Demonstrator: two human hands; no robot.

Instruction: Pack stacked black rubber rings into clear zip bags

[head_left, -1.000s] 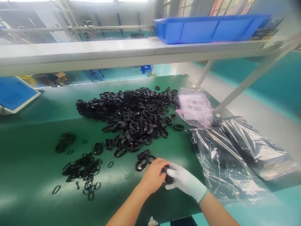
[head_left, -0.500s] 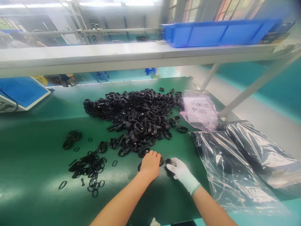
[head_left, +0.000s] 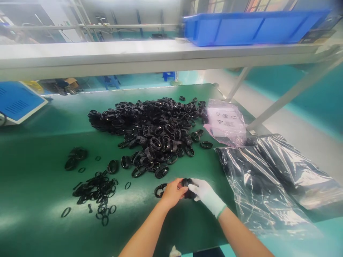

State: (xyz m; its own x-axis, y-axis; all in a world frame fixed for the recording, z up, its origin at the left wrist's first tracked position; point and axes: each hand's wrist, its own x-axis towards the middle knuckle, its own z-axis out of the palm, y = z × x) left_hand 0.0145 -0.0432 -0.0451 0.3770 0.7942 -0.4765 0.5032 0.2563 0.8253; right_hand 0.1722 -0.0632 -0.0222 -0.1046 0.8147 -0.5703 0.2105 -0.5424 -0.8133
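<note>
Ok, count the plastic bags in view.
3: the pinkish printed bag beside the black coil pile, then the left clear bag and right clear bag nearer the camera. More may be hidden underneath.

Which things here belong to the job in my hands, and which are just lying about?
Likely in the job:
- black coiled bundle, held between bare left hand and gloved right hand
- coil pile
- loose coil beside the left hand
- perhaps the small black bands

Apparently just around:
- blue bin on the shelf
- pinkish printed bag
- blue stool
</note>
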